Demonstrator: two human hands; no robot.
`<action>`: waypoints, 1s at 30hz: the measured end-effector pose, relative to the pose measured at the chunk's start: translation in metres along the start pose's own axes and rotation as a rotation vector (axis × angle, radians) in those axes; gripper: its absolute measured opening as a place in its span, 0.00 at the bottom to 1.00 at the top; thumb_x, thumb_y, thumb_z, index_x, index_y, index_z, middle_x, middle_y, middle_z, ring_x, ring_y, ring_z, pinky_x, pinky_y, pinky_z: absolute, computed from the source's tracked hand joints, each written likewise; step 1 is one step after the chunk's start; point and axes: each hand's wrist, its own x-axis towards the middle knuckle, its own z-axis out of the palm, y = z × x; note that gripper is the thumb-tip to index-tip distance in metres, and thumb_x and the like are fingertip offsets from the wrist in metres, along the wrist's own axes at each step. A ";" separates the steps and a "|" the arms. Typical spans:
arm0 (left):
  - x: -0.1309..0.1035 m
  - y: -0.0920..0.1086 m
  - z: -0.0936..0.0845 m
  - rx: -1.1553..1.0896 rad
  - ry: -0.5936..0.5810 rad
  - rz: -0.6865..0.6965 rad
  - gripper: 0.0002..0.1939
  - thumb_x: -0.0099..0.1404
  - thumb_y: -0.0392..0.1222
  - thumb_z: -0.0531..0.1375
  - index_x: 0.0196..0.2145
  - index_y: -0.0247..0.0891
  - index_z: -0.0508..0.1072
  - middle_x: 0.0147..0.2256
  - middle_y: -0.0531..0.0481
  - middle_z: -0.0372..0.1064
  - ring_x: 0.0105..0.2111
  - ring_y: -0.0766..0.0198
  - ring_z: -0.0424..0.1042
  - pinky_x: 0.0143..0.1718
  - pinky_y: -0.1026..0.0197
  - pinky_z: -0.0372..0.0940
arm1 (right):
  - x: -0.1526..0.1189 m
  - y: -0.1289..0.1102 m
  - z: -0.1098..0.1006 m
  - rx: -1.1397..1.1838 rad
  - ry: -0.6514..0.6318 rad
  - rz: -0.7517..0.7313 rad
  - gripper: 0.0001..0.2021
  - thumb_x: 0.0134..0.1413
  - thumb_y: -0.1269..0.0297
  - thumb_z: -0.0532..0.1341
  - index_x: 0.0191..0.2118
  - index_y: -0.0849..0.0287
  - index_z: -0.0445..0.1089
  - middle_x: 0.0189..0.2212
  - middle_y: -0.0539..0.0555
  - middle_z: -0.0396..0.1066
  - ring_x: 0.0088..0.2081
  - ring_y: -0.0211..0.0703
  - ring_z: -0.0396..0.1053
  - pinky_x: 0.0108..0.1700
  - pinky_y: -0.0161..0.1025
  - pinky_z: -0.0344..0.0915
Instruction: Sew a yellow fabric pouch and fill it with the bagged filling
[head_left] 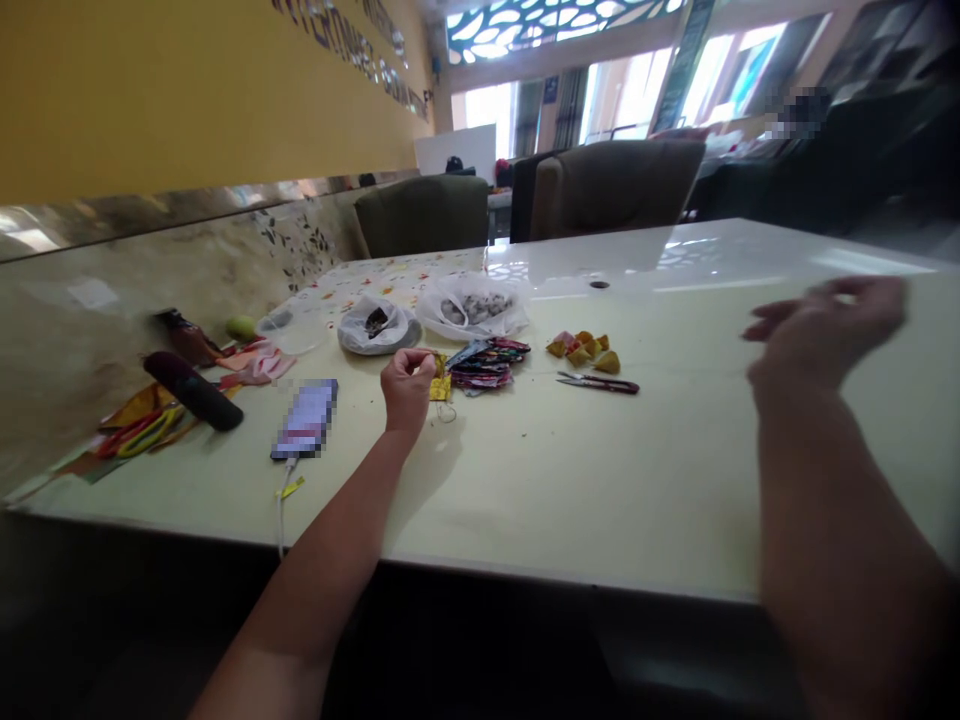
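My left hand (407,385) is closed in a pinch on a small yellow patterned fabric piece (441,385), held just above the table. A dark thread (448,412) loops below that piece. Off to the right, my right hand (829,325) is raised with its fingers curled and pressed together; motion blurs it, and I cannot make out what it holds. Just beyond the left hand lies a pile of folded, colourful fabric pieces (487,364). Several small yellow and pink pyramid-shaped pouches (585,350) sit beside it. Thread snips (598,383) lie in front of the pouches.
Two white plastic bags, one with dark stuff (377,322), one with greyish filling (480,308), stand behind the fabric. A phone (306,418) on a cable, a dark cylinder (193,390) and cloth scraps (142,420) lie left. Chairs (615,185) stand across the table.
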 end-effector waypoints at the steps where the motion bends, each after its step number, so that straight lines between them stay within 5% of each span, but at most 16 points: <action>1: -0.004 0.003 0.002 -0.003 -0.022 0.018 0.07 0.55 0.40 0.66 0.30 0.35 0.75 0.35 0.46 0.76 0.33 0.65 0.73 0.37 0.62 0.69 | -0.007 0.000 0.017 0.029 -0.049 0.032 0.18 0.59 0.45 0.64 0.43 0.55 0.74 0.24 0.50 0.67 0.23 0.37 0.68 0.22 0.37 0.61; 9: -0.037 0.034 0.017 -0.044 -0.208 0.094 0.05 0.60 0.39 0.64 0.29 0.37 0.73 0.38 0.45 0.75 0.36 0.63 0.74 0.36 0.63 0.67 | -0.051 0.016 0.102 0.140 -0.329 0.318 0.16 0.52 0.55 0.70 0.41 0.61 0.75 0.16 0.40 0.53 0.16 0.28 0.48 0.16 0.31 0.45; 12: -0.044 0.037 0.020 -0.070 -0.290 0.101 0.05 0.61 0.39 0.65 0.29 0.37 0.72 0.39 0.45 0.75 0.39 0.62 0.74 0.38 0.62 0.68 | -0.071 0.016 0.121 0.215 -0.571 0.440 0.18 0.51 0.55 0.69 0.44 0.61 0.75 0.16 0.40 0.52 0.17 0.28 0.46 0.17 0.30 0.44; 16: -0.044 0.033 0.020 -0.064 -0.307 0.103 0.06 0.61 0.39 0.65 0.29 0.37 0.72 0.39 0.45 0.76 0.41 0.61 0.75 0.42 0.60 0.69 | -0.082 0.011 0.126 0.326 -0.747 0.496 0.15 0.50 0.54 0.68 0.28 0.59 0.67 0.16 0.41 0.51 0.18 0.28 0.45 0.18 0.30 0.44; 21: -0.029 0.019 0.013 -0.042 -0.198 0.036 0.06 0.59 0.40 0.65 0.29 0.36 0.74 0.38 0.45 0.76 0.36 0.64 0.74 0.40 0.62 0.68 | -0.064 0.002 0.104 0.475 -0.617 0.453 0.17 0.53 0.60 0.66 0.24 0.55 0.55 0.17 0.41 0.46 0.18 0.29 0.42 0.19 0.32 0.40; 30: -0.007 -0.005 0.007 -0.157 -0.030 -0.152 0.13 0.50 0.44 0.69 0.30 0.33 0.75 0.34 0.47 0.76 0.31 0.67 0.73 0.35 0.62 0.70 | -0.013 -0.011 0.029 0.445 -0.085 0.132 0.23 0.53 0.64 0.62 0.19 0.55 0.44 0.14 0.44 0.37 0.18 0.33 0.37 0.22 0.42 0.37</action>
